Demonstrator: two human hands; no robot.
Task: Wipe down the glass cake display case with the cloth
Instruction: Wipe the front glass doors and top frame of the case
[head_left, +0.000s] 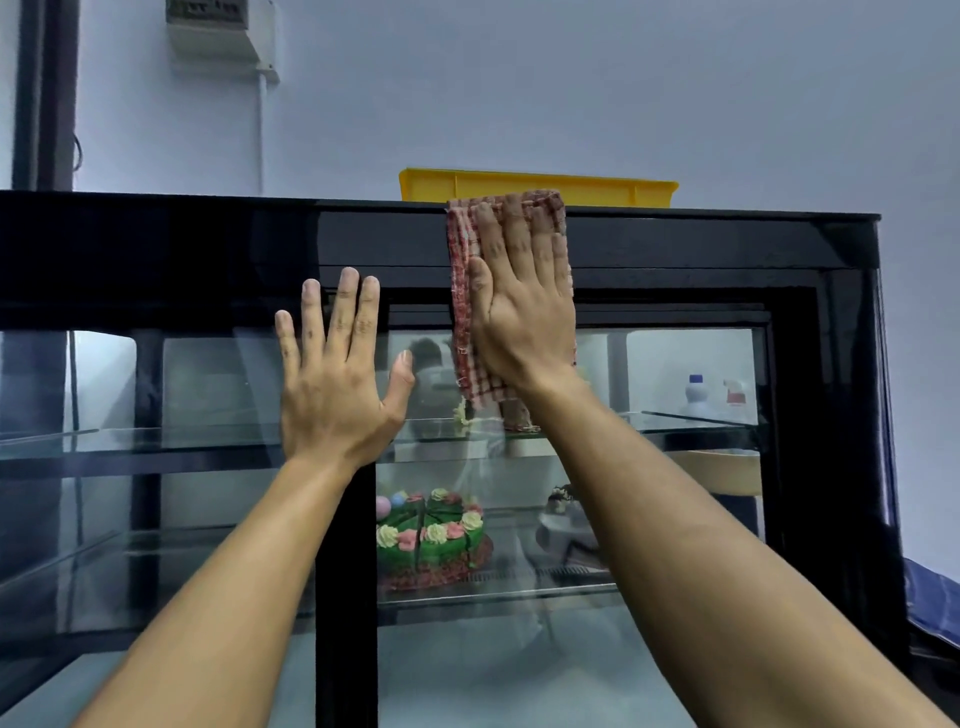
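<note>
While the glass cake display case (519, 244) stands before me, my right hand (519, 312) presses the checked cloth (460, 291) flat-fingered against its top frame; my left hand (337, 384), spread empty, braces the glass. Recommended: firm, overlapping downward strokes.

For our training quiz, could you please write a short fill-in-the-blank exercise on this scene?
1. The right hand presses a red checked ____ against the display case.
2. The left hand lies ____ on the glass.
3. The tray on top is ____.
4. The green cake sits ____ the case.

Answers: cloth; flat; yellow; inside
</note>
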